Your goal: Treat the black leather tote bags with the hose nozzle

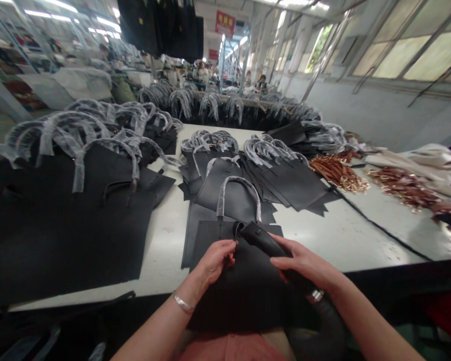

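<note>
A workshop with a pale wall [383, 115] and tall windows [409, 45] along the right stretches far back under lit tube lamps [50, 5]. Black pieces [158, 27] hang high at the far left of centre, beside a red sign [224, 24]. The white table [165, 250] spans the near space, its surface slightly shiny and marked. Large black sheets [67, 230] with plastic-wrapped handles cover its left side; smaller black panels [296, 183] lie fanned in overlapping groups beyond the centre. Pale cloth [417, 158] and brown straps [340, 173] with gold-coloured metal ends lie at the right.

At the near centre, in front of the person, is a black bag panel [244, 291], smooth and dull, with straight upper edges. Its arched handle [240, 181], wrapped in cloudy plastic, points away from the person. A thick black hose [326, 326] leads to a black nozzle [270, 245], angled towards the far left over the panel.

The right hand [300, 260] grasps the nozzle from the right, thumb near and fingers partly hidden. The left hand [218, 258], fingers curled, pinches a small black strap loop [237, 230] just beside the nozzle's tip. A silvery bracelet [183, 303] circles the left wrist.
</note>
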Action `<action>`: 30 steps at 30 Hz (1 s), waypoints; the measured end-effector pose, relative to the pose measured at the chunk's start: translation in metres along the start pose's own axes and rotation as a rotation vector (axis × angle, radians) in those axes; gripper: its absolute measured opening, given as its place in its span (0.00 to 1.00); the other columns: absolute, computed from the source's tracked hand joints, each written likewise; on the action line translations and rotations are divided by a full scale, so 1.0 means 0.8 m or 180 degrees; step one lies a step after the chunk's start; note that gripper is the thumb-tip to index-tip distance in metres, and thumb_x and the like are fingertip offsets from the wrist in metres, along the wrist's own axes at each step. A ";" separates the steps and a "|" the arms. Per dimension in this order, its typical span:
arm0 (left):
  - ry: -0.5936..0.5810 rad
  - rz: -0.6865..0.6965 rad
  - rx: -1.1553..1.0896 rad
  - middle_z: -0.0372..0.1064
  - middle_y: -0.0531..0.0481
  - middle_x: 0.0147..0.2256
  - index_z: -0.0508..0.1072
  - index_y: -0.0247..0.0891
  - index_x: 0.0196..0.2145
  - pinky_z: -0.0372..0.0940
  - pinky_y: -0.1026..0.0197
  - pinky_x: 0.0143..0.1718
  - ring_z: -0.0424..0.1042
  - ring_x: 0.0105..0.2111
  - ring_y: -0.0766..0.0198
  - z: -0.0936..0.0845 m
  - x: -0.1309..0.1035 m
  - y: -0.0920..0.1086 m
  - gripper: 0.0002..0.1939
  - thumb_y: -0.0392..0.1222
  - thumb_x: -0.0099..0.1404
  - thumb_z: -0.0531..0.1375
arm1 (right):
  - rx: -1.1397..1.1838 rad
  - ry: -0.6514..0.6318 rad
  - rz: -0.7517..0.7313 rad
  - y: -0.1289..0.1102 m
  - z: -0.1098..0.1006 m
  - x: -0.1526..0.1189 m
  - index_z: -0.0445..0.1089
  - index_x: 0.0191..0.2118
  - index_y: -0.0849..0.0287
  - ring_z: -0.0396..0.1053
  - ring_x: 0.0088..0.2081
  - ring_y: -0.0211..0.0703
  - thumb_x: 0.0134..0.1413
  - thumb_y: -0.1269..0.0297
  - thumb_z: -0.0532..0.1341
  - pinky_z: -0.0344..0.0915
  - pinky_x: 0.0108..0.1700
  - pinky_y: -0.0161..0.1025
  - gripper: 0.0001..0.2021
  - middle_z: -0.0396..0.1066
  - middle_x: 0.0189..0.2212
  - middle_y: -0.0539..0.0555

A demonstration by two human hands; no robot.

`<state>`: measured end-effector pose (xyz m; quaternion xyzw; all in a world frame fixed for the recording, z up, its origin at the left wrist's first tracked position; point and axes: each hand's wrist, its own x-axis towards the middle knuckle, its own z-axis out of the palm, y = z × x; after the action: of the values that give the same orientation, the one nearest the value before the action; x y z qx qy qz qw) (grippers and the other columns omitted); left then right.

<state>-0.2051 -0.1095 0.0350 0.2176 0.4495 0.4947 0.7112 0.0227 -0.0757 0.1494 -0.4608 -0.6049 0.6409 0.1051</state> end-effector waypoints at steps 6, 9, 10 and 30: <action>0.0334 0.0867 0.0713 0.63 0.56 0.23 0.74 0.32 0.34 0.58 0.70 0.22 0.61 0.21 0.73 0.007 0.005 -0.021 0.18 0.45 0.48 0.69 | 0.0052 -0.0167 0.0092 0.011 0.013 -0.011 0.52 0.65 0.54 0.66 0.22 0.37 0.49 0.66 0.64 0.64 0.24 0.34 0.37 0.68 0.24 0.45; 0.0498 0.1054 0.0895 0.62 0.57 0.21 0.74 0.31 0.34 0.57 0.70 0.20 0.60 0.19 0.73 0.008 0.006 -0.024 0.19 0.44 0.47 0.70 | -0.0025 -0.0258 0.0122 0.011 0.022 -0.003 0.53 0.64 0.54 0.66 0.22 0.36 0.48 0.65 0.64 0.64 0.24 0.33 0.37 0.69 0.25 0.46; 0.0582 0.1106 0.0959 0.63 0.56 0.21 0.74 0.31 0.34 0.58 0.70 0.20 0.61 0.19 0.73 0.007 0.006 -0.025 0.19 0.44 0.46 0.70 | -0.0070 -0.0259 0.0102 0.010 0.025 0.001 0.53 0.64 0.54 0.66 0.22 0.36 0.48 0.65 0.65 0.64 0.24 0.34 0.37 0.69 0.26 0.46; 0.1528 0.2281 0.3941 0.66 0.44 0.45 0.72 0.39 0.39 0.62 0.50 0.49 0.66 0.47 0.52 -0.021 0.021 0.005 0.11 0.35 0.56 0.63 | -0.0199 0.0646 -0.0259 0.019 0.018 0.027 0.47 0.66 0.60 0.65 0.20 0.41 0.49 0.56 0.64 0.61 0.24 0.37 0.42 0.67 0.19 0.45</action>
<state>-0.2193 -0.0948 0.0223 0.5967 0.6897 0.3866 0.1370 0.0067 -0.0746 0.1239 -0.5014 -0.6291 0.5669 0.1774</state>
